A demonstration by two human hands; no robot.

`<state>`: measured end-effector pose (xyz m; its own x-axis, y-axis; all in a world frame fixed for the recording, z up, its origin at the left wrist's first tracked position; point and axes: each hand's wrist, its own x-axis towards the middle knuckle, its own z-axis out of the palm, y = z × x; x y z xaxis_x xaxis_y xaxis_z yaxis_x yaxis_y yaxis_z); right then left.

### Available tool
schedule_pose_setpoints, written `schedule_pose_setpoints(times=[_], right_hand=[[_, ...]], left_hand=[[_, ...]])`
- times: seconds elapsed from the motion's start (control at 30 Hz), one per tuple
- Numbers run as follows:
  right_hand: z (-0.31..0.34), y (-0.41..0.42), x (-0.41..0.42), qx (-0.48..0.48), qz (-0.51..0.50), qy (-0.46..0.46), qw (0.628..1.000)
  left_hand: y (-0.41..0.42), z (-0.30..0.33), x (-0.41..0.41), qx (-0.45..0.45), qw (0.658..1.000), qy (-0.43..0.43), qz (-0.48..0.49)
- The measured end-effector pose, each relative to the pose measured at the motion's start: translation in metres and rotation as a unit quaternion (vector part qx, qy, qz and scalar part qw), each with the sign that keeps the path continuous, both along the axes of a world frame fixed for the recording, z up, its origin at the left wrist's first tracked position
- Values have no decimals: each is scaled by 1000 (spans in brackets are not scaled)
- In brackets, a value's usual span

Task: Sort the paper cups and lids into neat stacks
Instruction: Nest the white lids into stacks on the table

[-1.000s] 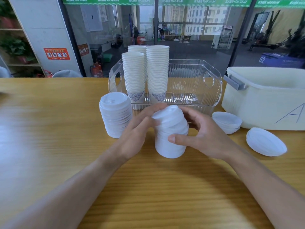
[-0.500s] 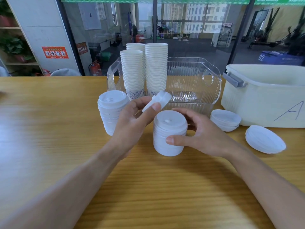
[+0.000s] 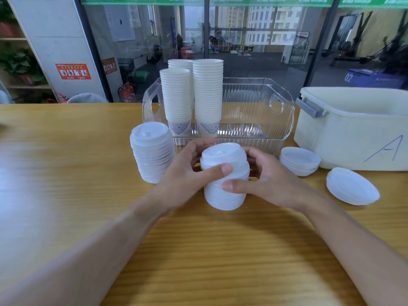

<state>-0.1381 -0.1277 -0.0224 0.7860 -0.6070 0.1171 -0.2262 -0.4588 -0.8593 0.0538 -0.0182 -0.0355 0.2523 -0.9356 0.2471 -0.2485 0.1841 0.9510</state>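
Note:
A stack of white lids (image 3: pixel 224 191) stands on the wooden table in front of me. My left hand (image 3: pixel 187 175) grips its upper part, thumb across the front. My right hand (image 3: pixel 265 180) holds the stack from the right side, thumb on the front and fingers behind. A second, taller lid stack (image 3: pixel 152 151) stands to the left. Three tall stacks of white paper cups (image 3: pixel 207 96) stand in the left part of a clear plastic bin (image 3: pixel 265 133). Two low piles of upside-down lids (image 3: pixel 300 160) (image 3: pixel 351 186) lie to the right.
A white plastic tub (image 3: pixel 353 131) marked with a letter A stands at the right, with a grey handle. Behind the table is a glass wall. Bare wooden tabletop (image 3: pixel 66 173) stretches to the left and toward me.
Half a second ago my left hand held one lid lifted above the stack. That lid now sits on top, and my left hand has come down to grip the stack.

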Motion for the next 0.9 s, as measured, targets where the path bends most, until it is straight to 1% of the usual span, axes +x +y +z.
schedule_pose_setpoints(times=[0.1, 0.2, 0.3, 0.4, 0.47, 0.57, 0.73, 0.9], right_hand=[[1, -1, 0, -1, 13, 1, 1000], [3, -1, 0, -10, 35, -5, 999], [3, -4, -2, -4, 61, -8, 998], [6, -4, -5, 34, 41, -64, 997], [8, -3, -3, 34, 25, -94, 995], [4, -1, 0, 21, 2, -92, 996], [-3, -2, 0, 5, -6, -92, 996], [-8, 4, 4, -16, -20, -83, 996]], left_hand=[[0, 2, 3, -15, 999, 40, -16], [2, 3, 3, -6, 999, 17, -42], [3, 2, 2, -4, 999, -10, -39], [3, 3, 1, -11, 999, -33, -40], [4, 3, 2, -5, 998, -37, -46], [5, 3, 4, 4, 997, -51, -59], [7, 2, 6, 1, 995, -71, -68], [7, -3, 2, -30, 994, -97, -35]])
